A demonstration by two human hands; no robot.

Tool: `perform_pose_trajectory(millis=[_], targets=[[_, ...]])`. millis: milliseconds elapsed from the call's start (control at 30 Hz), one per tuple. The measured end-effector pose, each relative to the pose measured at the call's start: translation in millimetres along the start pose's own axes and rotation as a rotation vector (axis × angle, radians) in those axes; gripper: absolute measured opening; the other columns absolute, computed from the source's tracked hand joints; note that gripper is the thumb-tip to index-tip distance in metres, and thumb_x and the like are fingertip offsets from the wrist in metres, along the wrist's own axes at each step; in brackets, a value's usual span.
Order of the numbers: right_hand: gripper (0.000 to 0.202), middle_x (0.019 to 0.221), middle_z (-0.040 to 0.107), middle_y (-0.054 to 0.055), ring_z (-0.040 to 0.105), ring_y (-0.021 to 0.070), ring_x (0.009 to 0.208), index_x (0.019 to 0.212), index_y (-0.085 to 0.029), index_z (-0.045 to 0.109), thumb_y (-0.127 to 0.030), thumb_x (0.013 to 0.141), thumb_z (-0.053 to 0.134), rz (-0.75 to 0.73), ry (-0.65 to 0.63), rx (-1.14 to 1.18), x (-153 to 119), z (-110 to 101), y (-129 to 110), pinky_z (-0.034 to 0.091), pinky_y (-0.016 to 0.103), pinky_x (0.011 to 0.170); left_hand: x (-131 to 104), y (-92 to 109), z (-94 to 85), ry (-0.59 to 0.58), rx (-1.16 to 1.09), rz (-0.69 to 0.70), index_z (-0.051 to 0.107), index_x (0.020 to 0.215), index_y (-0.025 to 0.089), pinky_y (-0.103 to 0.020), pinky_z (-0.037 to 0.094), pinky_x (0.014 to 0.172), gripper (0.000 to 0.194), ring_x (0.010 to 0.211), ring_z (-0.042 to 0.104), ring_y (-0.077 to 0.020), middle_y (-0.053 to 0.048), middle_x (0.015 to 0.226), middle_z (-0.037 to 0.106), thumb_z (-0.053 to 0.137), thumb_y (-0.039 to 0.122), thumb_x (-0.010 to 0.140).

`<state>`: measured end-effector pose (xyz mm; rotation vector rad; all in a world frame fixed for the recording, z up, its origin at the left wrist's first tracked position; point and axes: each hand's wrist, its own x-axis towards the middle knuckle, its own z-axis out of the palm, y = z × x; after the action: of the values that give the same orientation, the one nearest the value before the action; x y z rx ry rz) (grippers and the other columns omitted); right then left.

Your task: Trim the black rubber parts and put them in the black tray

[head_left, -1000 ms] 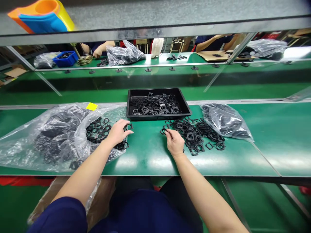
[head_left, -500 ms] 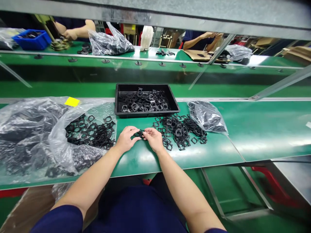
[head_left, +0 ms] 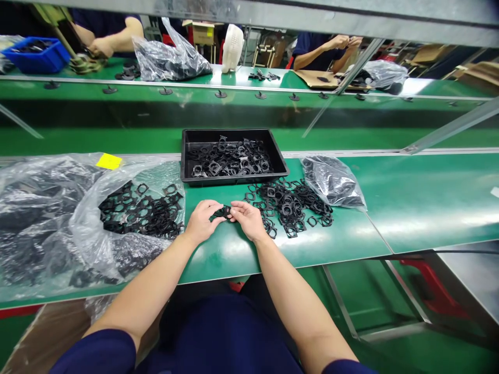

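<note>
Two hands, the left hand (head_left: 201, 223) and the right hand (head_left: 248, 220), pinch a small black part (head_left: 223, 212) between their fingertips; whether it is one piece or two, I cannot tell. Left of the left hand lies an open plastic bag (head_left: 88, 221); beyond both hands, a black tray (head_left: 234, 181); just right of the right hand, a loose pile (head_left: 290, 203) of black frames.

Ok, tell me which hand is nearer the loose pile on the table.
Right. The right hand is just beside the loose pile, at its left edge; the left hand is farther left, by the open bag.
</note>
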<state>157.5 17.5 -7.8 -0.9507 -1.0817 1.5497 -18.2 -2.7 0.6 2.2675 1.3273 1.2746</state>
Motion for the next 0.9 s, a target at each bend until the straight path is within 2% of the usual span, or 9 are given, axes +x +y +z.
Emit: perform_pose_trajectory(millis=[133, 300, 667, 900], targets=[[0.04, 0.068, 0.063, -0.001, 0.06, 0.0114, 0.057, 0.098, -0.016, 0.058, -0.033, 0.066, 0.076, 0.003, 0.008, -0.01, -1, 2, -2, 0.047, 0.022, 0.051, 1, 5, -2.3, 0.07, 0.031, 0.077, 0.061, 0.106, 0.018, -0.037, 0.048, 0.083, 0.029, 0.092, 0.057, -0.0193, -0.008, 0.097, 0.062, 0.065, 0.027, 0.078], [0.041, 0.066, 0.063, -0.002, 0.055, 0.0087, 0.049, 0.101, -0.016, 0.056, -0.031, 0.067, 0.074, 0.034, -0.087, -0.016, -2, 0, -4, 0.043, 0.02, 0.047, 1, 10, 0.3, 0.036, 0.009, 0.13, 0.062, 0.105, 0.018, -0.036, 0.049, 0.082, 0.029, 0.091, 0.057, -0.0189, -0.008, 0.096, 0.063, 0.065, 0.028, 0.077], [0.043, 0.065, 0.063, -0.002, 0.05, 0.0065, 0.044, 0.1, -0.015, 0.056, -0.031, 0.065, 0.076, 0.05, -0.139, 0.023, -5, -3, -11, 0.038, 0.018, 0.043, 1, 16, 5.5, -0.004, -0.06, 0.055, 0.063, 0.099, 0.019, -0.035, 0.049, 0.081, 0.027, 0.09, 0.058, -0.0186, -0.007, 0.094, 0.064, 0.067, 0.033, 0.076], [0.045, 0.067, 0.063, -0.001, 0.047, 0.0059, 0.042, 0.098, -0.016, 0.056, -0.034, 0.062, 0.078, 0.052, -0.11, 0.061, -6, -4, -13, 0.036, 0.018, 0.04, 3, 17, 7.3, 0.005, -0.096, 0.003, 0.064, 0.097, 0.019, -0.035, 0.05, 0.081, 0.026, 0.089, 0.059, -0.0182, -0.008, 0.094, 0.062, 0.066, 0.032, 0.076]])
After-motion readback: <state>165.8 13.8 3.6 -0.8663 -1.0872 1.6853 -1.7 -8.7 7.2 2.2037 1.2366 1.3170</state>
